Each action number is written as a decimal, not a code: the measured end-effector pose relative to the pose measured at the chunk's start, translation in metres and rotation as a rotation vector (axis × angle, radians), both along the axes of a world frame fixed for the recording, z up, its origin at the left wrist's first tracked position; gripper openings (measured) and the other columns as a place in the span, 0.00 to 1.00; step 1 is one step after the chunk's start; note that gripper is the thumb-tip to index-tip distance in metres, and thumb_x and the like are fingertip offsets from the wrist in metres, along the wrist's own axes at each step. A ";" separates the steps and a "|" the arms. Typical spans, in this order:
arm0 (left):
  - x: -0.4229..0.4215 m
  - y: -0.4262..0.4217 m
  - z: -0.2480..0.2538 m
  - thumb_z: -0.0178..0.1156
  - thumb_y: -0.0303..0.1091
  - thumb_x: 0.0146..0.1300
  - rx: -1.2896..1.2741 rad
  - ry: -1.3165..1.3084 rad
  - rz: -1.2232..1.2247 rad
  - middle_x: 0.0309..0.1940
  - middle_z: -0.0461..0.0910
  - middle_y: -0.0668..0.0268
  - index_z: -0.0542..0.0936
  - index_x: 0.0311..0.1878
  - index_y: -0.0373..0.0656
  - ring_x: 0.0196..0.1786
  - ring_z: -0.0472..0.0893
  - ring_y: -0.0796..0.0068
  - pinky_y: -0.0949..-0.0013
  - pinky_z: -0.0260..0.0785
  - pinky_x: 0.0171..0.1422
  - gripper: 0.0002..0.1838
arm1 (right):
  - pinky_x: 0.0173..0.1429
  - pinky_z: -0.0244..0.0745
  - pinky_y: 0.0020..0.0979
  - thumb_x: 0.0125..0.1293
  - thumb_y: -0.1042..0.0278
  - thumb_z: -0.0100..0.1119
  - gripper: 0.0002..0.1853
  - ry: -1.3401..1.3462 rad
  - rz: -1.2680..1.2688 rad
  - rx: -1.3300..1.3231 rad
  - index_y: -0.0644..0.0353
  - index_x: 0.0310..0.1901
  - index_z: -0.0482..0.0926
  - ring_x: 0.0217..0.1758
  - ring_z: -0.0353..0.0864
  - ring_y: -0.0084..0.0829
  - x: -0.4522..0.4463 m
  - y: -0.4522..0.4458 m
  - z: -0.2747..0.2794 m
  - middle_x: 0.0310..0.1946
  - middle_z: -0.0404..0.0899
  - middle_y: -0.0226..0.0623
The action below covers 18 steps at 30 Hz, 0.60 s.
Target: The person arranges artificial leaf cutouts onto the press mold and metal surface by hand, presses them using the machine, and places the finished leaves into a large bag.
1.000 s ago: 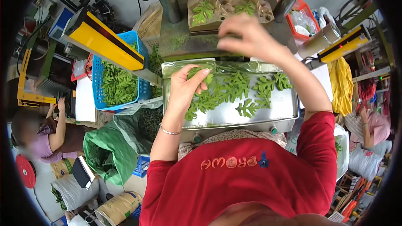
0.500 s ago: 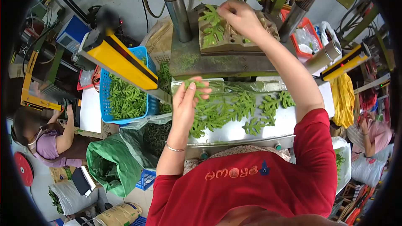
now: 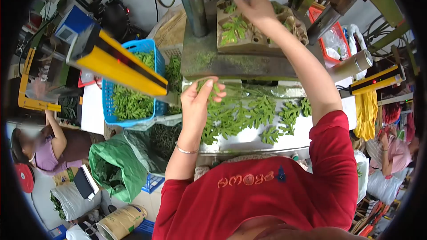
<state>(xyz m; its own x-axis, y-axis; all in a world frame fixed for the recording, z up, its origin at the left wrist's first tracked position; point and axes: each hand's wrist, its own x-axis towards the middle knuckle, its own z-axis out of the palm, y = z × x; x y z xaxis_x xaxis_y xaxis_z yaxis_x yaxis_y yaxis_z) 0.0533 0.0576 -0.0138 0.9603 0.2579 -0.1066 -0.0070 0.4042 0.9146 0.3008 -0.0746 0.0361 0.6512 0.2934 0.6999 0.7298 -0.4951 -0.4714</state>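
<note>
Left hand (image 3: 198, 100) has its thumb pressed to its curled fingers, gripping a small bunch of leaves (image 3: 215, 89) above the near-left part of a steel tray (image 3: 242, 141). From that hand, at one o'clock, the right hand (image 3: 257, 6) is over the far side of a brown moulded block (image 3: 249, 49), its fingers bent; whether they hold anything, I cannot tell.

On the block, at the right hand's seven o'clock, lies a lobed leaf (image 3: 233, 30). Loose leaves (image 3: 260, 109) spread across the tray at the left hand's three to four o'clock, crowding its left half and thinning to the right.

Farther out, still measured from the left hand, a metal column (image 3: 194, 11) stands at twelve, a yellow bar (image 3: 118, 69) slants at ten, and a blue basket (image 3: 160, 66) full of leaves sits at nine. Towards eight are an open green sack (image 3: 133, 171) and, beyond it, a person in purple (image 3: 51, 153). Yellow cloth (image 3: 365, 115) hangs at three.
</note>
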 end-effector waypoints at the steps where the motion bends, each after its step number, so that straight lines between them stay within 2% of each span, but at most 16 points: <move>1: -0.004 -0.001 -0.003 0.53 0.32 0.68 0.008 -0.002 -0.002 0.35 0.82 0.59 0.77 0.46 0.35 0.33 0.81 0.73 0.79 0.71 0.35 0.10 | 0.44 0.71 0.33 0.61 0.64 0.55 0.12 -0.004 0.121 0.124 0.60 0.43 0.79 0.38 0.77 0.33 -0.020 -0.009 0.005 0.36 0.80 0.34; 2: -0.008 -0.003 -0.005 0.53 0.31 0.68 0.018 -0.009 -0.008 0.34 0.82 0.59 0.78 0.45 0.36 0.33 0.81 0.74 0.79 0.70 0.33 0.10 | 0.44 0.71 0.33 0.61 0.64 0.55 0.12 0.006 0.127 0.121 0.60 0.43 0.79 0.38 0.77 0.33 -0.050 -0.019 0.011 0.36 0.80 0.34; 4: -0.013 -0.009 -0.006 0.55 0.30 0.67 0.040 -0.037 -0.029 0.32 0.82 0.59 0.78 0.44 0.36 0.31 0.81 0.75 0.80 0.70 0.31 0.09 | 0.31 0.68 0.20 0.61 0.68 0.61 0.13 0.475 0.362 -0.115 0.62 0.47 0.78 0.28 0.73 0.20 -0.120 -0.042 0.020 0.38 0.79 0.32; 6: -0.017 -0.024 0.000 0.55 0.30 0.67 0.046 -0.054 -0.057 0.32 0.82 0.59 0.78 0.44 0.36 0.31 0.81 0.75 0.80 0.70 0.31 0.08 | 0.29 0.63 0.17 0.61 0.71 0.62 0.09 0.513 0.562 -0.015 0.62 0.42 0.80 0.27 0.68 0.15 -0.166 -0.049 0.003 0.35 0.78 0.29; 7: -0.018 -0.035 0.005 0.55 0.30 0.67 0.051 -0.071 -0.082 0.32 0.82 0.59 0.78 0.43 0.36 0.30 0.80 0.76 0.80 0.69 0.30 0.08 | 0.29 0.63 0.17 0.61 0.71 0.62 0.09 0.510 0.538 -0.004 0.62 0.42 0.80 0.27 0.68 0.15 -0.174 -0.052 0.000 0.35 0.78 0.29; 9: -0.023 -0.052 0.012 0.55 0.29 0.66 0.069 -0.103 -0.134 0.32 0.82 0.59 0.78 0.43 0.37 0.30 0.80 0.77 0.80 0.69 0.29 0.07 | 0.28 0.61 0.16 0.61 0.74 0.61 0.04 0.704 0.621 0.135 0.62 0.36 0.82 0.26 0.68 0.15 -0.189 -0.060 -0.004 0.33 0.78 0.28; 11: -0.029 -0.055 0.018 0.55 0.29 0.66 0.074 -0.111 -0.139 0.32 0.82 0.59 0.79 0.42 0.37 0.29 0.79 0.77 0.80 0.69 0.29 0.07 | 0.28 0.60 0.16 0.62 0.74 0.60 0.03 0.584 0.516 0.185 0.62 0.32 0.82 0.27 0.67 0.15 -0.187 -0.068 0.011 0.34 0.78 0.29; 12: -0.033 -0.054 0.021 0.55 0.29 0.66 0.068 -0.114 -0.126 0.32 0.82 0.59 0.79 0.42 0.37 0.29 0.79 0.78 0.80 0.69 0.29 0.07 | 0.28 0.60 0.16 0.62 0.74 0.60 0.03 0.568 0.524 0.189 0.62 0.32 0.82 0.27 0.67 0.15 -0.181 -0.071 0.020 0.34 0.78 0.29; 14: -0.037 -0.052 0.025 0.55 0.29 0.67 0.050 -0.114 -0.097 0.32 0.82 0.59 0.79 0.42 0.37 0.29 0.79 0.78 0.80 0.69 0.29 0.07 | 0.28 0.60 0.17 0.61 0.72 0.62 0.04 0.368 0.407 0.208 0.62 0.36 0.82 0.27 0.68 0.15 -0.165 -0.082 0.036 0.37 0.78 0.29; 18: -0.032 -0.047 0.018 0.55 0.29 0.67 0.021 -0.117 -0.066 0.33 0.82 0.59 0.79 0.43 0.36 0.28 0.78 0.78 0.79 0.69 0.30 0.08 | 0.28 0.61 0.17 0.59 0.70 0.63 0.08 0.541 0.417 0.097 0.62 0.39 0.82 0.26 0.68 0.15 -0.125 -0.088 0.067 0.37 0.79 0.29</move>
<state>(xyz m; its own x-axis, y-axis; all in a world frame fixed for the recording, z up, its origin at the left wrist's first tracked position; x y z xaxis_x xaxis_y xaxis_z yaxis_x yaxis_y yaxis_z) 0.0209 0.0108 0.0038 0.9807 0.1950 0.0118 -0.0883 0.3883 0.9173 0.1754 -0.1627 0.1029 0.7625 0.5478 0.3441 0.4996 -0.1608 -0.8512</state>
